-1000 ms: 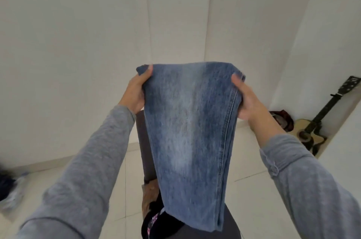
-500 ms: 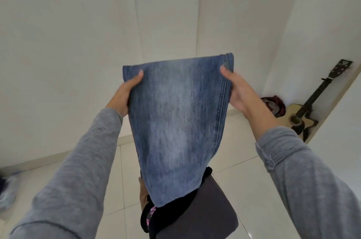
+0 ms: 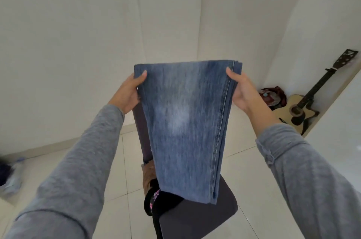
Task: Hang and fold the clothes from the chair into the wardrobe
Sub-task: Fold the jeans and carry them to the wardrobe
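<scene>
Faded blue jeans (image 3: 185, 125), grey sleeves (image 3: 82, 160) (chair (image 3: 205, 213) dark grey).

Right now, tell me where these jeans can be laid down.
The chair seat is bare on its right half, between the black garment and the seat's right edge. The floor tiles between chair and guitar are bare too. Crowded: the seat's left side, where the black garment and a brown one pile up.
</scene>
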Demonstrator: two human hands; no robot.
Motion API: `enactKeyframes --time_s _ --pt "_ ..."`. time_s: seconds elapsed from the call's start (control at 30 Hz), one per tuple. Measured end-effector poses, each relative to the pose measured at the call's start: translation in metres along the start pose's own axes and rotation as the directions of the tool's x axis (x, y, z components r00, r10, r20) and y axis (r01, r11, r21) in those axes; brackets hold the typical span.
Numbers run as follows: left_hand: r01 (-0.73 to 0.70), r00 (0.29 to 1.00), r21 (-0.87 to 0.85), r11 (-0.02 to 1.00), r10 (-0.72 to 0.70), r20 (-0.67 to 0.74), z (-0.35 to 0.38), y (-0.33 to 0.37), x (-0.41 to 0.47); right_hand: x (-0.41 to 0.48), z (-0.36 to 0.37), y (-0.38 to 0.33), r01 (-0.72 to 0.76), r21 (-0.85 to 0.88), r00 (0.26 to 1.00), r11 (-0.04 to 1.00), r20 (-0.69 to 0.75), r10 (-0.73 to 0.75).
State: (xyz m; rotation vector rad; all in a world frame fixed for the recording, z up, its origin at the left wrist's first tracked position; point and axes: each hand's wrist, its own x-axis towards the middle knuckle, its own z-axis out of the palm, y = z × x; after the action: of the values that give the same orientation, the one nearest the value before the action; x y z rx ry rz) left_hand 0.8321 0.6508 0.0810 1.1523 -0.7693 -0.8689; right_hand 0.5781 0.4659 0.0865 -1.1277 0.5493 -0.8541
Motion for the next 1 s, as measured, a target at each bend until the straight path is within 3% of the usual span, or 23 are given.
enactKeyframes --time_s 0.07,0.17,0.3,0.37,0.47,0.57,0.67,0.73,0.87,1.0 --pt "0.119 0.991 0.184 0.976 -0.105 -0.080 -0.002 -0.018 0.001 -0.003 0.003 0.002 -0.083 -0.142 0.996 0.986 0.031 0.088" --pt "0.194 0.944 0.266 0.944 -0.106 -0.312 -0.010 -0.050 0.009 -0.006 -0.002 0.023 -0.214 -0.393 0.973 0.894 -0.171 0.158" --pt "0.284 0.882 0.224 0.932 -0.162 -0.443 -0.004 -0.073 0.011 -0.018 -0.014 0.047 -0.298 -0.363 0.917 0.883 -0.367 0.158" --pt "0.248 0.897 0.131 0.960 -0.176 -0.405 0.003 -0.076 0.011 -0.024 -0.018 0.044 -0.265 -0.285 0.913 0.921 -0.383 0.144" --pt "0.123 0.965 0.009 0.992 -0.118 -0.234 0.013 -0.070 0.010 -0.032 -0.029 0.033 -0.226 -0.230 0.943 0.947 -0.295 0.153" --pt "0.102 0.995 0.065 0.993 -0.101 -0.015 0.026 -0.066 0.008 -0.038 -0.034 0.034 -0.202 -0.182 0.953 0.962 -0.264 0.150" --pt "0.150 0.971 0.109 0.983 -0.167 0.170 0.045 -0.066 0.005 -0.035 -0.032 0.039 -0.174 -0.168 0.924 0.970 -0.368 0.102" --pt "0.153 0.969 0.145 0.978 -0.178 0.174 0.059 -0.068 0.004 -0.029 -0.034 0.041 -0.146 -0.147 0.876 0.978 -0.479 0.059" --pt "0.131 0.991 0.098 0.987 -0.134 0.028 0.079 -0.079 0.007 -0.029 -0.039 0.049 -0.071 -0.082 0.811 0.994 -0.585 0.010" --pt "0.162 0.986 -0.052 0.985 -0.163 -0.019 0.087 -0.089 0.008 -0.041 -0.039 0.055 -0.082 -0.152 0.838 0.985 -0.545 -0.014"
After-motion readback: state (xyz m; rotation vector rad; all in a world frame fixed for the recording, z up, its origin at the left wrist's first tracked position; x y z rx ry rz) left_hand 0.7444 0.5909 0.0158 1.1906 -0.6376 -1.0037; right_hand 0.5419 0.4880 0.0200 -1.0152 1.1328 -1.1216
